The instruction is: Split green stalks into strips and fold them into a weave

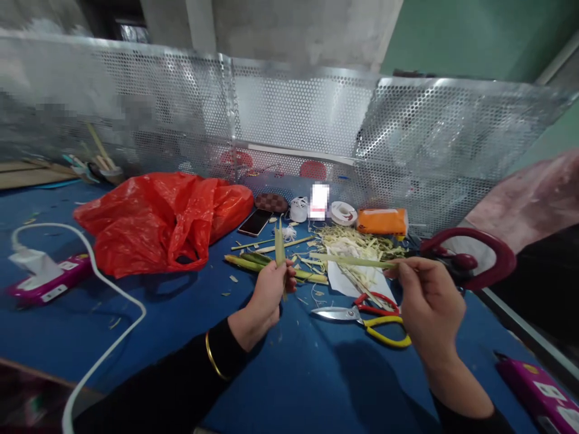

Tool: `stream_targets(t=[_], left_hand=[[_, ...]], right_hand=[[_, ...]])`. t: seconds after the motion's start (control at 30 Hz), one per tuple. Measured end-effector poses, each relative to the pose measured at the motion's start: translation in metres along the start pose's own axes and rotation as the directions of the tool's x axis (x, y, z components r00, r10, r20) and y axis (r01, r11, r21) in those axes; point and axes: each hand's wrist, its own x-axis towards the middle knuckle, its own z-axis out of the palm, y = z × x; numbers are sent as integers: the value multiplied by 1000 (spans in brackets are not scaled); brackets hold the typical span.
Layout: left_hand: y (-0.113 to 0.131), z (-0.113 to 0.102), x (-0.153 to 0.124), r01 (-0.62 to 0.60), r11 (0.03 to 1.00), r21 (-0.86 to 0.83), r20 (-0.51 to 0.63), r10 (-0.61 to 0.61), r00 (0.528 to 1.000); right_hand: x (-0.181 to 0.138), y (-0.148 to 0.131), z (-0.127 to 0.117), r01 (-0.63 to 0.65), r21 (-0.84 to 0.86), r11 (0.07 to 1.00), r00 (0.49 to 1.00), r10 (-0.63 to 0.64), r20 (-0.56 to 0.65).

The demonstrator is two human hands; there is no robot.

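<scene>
My left hand [268, 293] is closed around a short green leaf strip [280, 250] that stands nearly upright above the blue table [289, 374]. My right hand [427, 301] pinches the end of a long pale green strip [350, 260] that runs leftward, almost level. Below and between the hands lie scissors [362, 317] with red and yellow handles, blades pointing left. More green strips [262, 262] lie on the table behind my left hand. A heap of pale shavings [357, 244] sits on white paper behind the scissors.
A red plastic bag [167, 220] lies at the left. A white cable [113, 283] and a pink device [45, 280] are at the far left. A phone [256, 222], tape roll [344, 213] and orange packet [382, 221] stand before the perforated metal screen [294, 114]. A pink box [538, 389] sits bottom right.
</scene>
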Motion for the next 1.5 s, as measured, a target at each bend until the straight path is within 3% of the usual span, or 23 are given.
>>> stream_targets(t=[0.07, 0.13, 0.2, 0.27, 0.33, 0.47, 0.57, 0.67, 0.87, 1.1, 1.33, 1.4, 1.5], left_hand=[[1, -1, 2, -24, 1000, -1, -18, 24, 1000], [2, 0, 1, -39, 999, 6, -9, 39, 999], [4, 1, -3, -12, 998, 55, 56, 9, 998], [4, 3, -9, 84, 986, 143, 187, -111, 976], [3, 4, -15, 212, 945, 250, 327, -288, 900], [-5, 5, -23, 338, 860, 383, 486, -499, 718], [-8, 3, -24, 352, 836, 421, 533, -542, 650], [-9, 2, -23, 345, 823, 451, 552, -561, 617], [-10, 1, -23, 308, 824, 476, 538, -549, 640], [-6, 0, -24, 346, 803, 486, 532, -585, 612], [-8, -3, -23, 331, 825, 458, 606, -562, 563], [-9, -1, -25, 338, 855, 395, 588, -517, 622], [-10, 3, -26, 314, 934, 169, 523, -355, 774]], right_hand=[[0, -7, -2, -93, 202, 975, 992, 109, -70], [2, -9, -2, -138, 266, 954, 986, 158, -58], [2, -6, -1, -181, 265, 947, 981, 155, 116], [0, -2, 1, -214, 251, 944, 932, 121, 341], [-4, 1, 5, -213, 228, 950, 877, 83, 474], [-14, 1, 13, -152, 153, 977, 841, 46, 540], [-17, 2, 16, -123, 117, 986, 858, 46, 512], [-17, 4, 17, -109, 59, 992, 870, 67, 488], [-20, 8, 20, -112, -74, 991, 880, 134, 455], [-20, 10, 21, -115, -95, 989, 895, 145, 422], [-22, 9, 24, -119, -92, 989, 905, 146, 399], [-21, 8, 24, -123, -44, 991, 939, 131, 317], [-21, 3, 23, -120, 11, 993, 980, 116, 162]])
